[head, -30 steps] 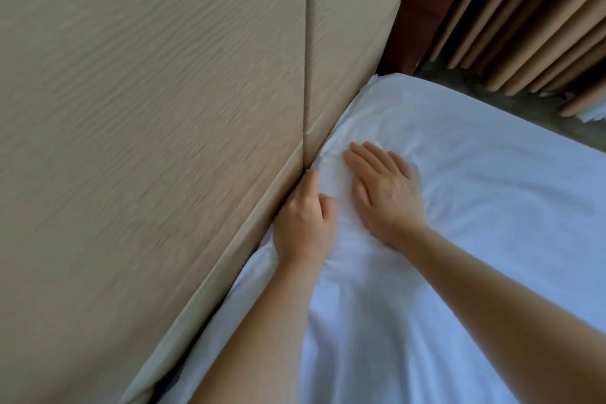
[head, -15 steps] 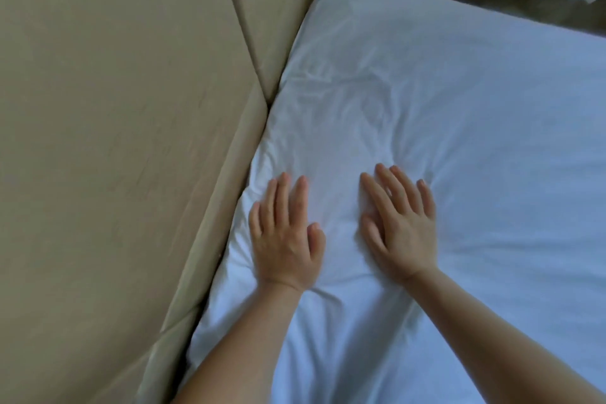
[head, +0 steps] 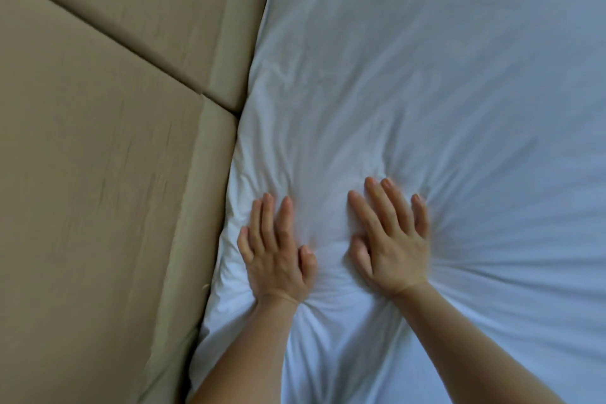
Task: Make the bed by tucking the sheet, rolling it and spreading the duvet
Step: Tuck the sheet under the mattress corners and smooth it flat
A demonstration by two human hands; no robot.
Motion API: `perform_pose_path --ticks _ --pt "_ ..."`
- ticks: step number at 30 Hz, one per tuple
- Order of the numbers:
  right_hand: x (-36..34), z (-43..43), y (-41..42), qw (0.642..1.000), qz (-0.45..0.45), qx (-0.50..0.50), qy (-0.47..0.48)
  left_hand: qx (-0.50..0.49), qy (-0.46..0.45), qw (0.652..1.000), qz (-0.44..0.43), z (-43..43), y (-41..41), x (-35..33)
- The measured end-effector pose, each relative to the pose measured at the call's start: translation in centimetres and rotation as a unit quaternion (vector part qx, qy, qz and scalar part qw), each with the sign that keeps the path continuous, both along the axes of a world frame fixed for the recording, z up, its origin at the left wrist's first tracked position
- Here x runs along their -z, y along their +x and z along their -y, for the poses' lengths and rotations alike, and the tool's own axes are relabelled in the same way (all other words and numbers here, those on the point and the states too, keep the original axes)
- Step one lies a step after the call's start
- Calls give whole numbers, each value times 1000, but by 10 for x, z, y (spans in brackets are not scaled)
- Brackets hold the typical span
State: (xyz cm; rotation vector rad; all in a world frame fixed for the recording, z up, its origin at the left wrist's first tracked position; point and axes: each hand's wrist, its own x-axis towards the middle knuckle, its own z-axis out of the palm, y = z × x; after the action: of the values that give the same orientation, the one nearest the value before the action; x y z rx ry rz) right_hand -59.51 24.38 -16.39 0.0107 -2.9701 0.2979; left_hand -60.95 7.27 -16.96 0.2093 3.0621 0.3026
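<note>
Both the left hand (head: 277,256) and right hand (head: 390,246) lie on the sheet (head: 426,92), just right of the headboard (head: 98,174).

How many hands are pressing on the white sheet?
2. The left hand lies flat on the sheet near the beige padded panel; the right hand lies flat beside it, farther from the panel. No others show.

Identified as a bedroom. Indicated by a white sheet (head: 426,75) covering the bed surface from 12 to 5 o'clock. Confirmed by padded beige headboard panels (head: 98,207) from 7 to 11 o'clock, butted against the sheet edge and divided by a diagonal seam (head: 131,50).
</note>
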Motion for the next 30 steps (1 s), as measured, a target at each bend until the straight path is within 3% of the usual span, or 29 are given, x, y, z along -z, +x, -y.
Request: perform_pose_path --ticks 11,16,22,26,30 --pt "11 -1 -2 999 -21 -1 -31 -6 4 998 -66 -2 -4 3" --pt "10 -4 0 997 -8 -16 -70 -18 -37 996 -82 -5 -2 -7" --pt "-1 -3 2 997 1 -19 -78 -232 -59 970 -49 -22 28 -23" --pt "-19 -5 7 997 32 -38 -60 -302 6 952 -41 -14 63 -31" --pt "-30 -5 25 990 51 -129 -19 -341 22 937 -64 9 117 -33"
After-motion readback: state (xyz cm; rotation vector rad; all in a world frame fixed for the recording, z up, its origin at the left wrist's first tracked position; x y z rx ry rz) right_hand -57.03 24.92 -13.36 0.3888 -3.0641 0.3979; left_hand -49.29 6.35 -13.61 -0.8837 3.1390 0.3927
